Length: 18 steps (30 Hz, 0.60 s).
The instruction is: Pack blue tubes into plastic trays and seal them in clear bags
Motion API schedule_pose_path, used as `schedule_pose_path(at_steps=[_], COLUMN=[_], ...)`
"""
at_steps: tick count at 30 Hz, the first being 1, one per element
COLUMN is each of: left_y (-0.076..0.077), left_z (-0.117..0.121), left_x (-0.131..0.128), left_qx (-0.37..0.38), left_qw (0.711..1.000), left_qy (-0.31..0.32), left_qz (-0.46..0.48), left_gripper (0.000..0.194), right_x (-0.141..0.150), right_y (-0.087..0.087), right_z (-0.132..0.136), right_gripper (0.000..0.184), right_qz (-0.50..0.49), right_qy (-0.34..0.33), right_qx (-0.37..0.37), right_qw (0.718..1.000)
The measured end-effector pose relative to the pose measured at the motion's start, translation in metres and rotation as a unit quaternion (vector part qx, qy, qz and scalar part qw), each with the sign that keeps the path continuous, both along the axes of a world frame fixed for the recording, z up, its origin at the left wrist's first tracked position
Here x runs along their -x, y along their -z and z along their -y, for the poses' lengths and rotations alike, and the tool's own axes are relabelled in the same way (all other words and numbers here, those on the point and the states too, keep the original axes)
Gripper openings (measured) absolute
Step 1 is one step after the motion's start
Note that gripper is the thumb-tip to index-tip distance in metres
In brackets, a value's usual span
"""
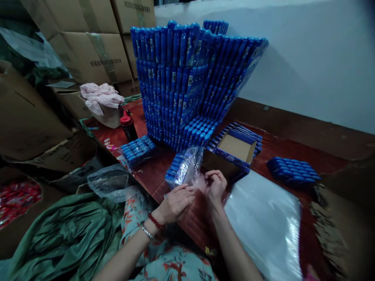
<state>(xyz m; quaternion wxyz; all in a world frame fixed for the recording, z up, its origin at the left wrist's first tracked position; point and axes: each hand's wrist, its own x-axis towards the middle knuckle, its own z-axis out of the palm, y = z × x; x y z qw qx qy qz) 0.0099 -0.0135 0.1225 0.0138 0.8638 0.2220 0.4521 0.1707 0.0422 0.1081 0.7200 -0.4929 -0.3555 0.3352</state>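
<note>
A clear plastic bag lies partly around a small block of blue packets in front of me. My left hand rests at the near end of that bag, fingers stretched out flat and close together. On the other side, my right hand is closed, its curled fingers pinching the loose end of the bag. Its palm side is partly hidden. Just behind the right hand stands a blue-edged open carton. A pile of flat clear plastic bags lies to the right of my right forearm.
Tall stacks of blue packets rise at the back of the red table. Wrapped packet blocks sit left, another block right. A black bottle with a red lid stands beside the stacks; large cardboard boxes fill the left.
</note>
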Motion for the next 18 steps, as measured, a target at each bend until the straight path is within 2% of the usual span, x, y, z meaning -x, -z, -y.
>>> schedule_pose_path(at_steps=[2,5,8,10,12,15,18], left_y=[-0.002,-0.003,0.001,0.005,0.007,0.009,0.012], left_z=[-0.002,-0.004,-0.003,0.000,0.004,0.008,0.006], left_x=[0.002,0.005,0.009,0.012,0.015,0.020,0.024], left_qx=[-0.010,-0.023,-0.019,-0.006,0.024,0.086,0.128], left_qw=[1.000,0.997,0.994,0.992,0.993,0.988,0.984], left_qy=[0.005,0.010,0.005,-0.010,-0.030,-0.033,-0.009], left_qz=[-0.026,-0.069,-0.112,-0.122,-0.115,-0.120,-0.123], left_gripper=[0.019,0.017,0.018,0.021,0.025,0.030,0.031], right_x=[-0.007,-0.005,0.004,0.010,0.016,0.025,0.032], right_y=[-0.016,-0.049,-0.067,-0.061,-0.043,-0.011,0.010], right_z=[-0.008,-0.021,-0.033,-0.041,-0.048,-0.057,-0.062], right_gripper=[0.013,0.028,0.029,0.034,0.039,0.042,0.042], right_qz=[-0.032,-0.043,0.116,0.186,0.160,0.086,0.062], right_qy=[-0.061,-0.148,-0.158,-0.114,-0.079,-0.095,-0.105], right_qx=[0.006,0.017,0.012,0.003,0.016,0.051,0.064], right_qw=[0.998,0.988,0.981,0.976,0.984,0.990,0.990])
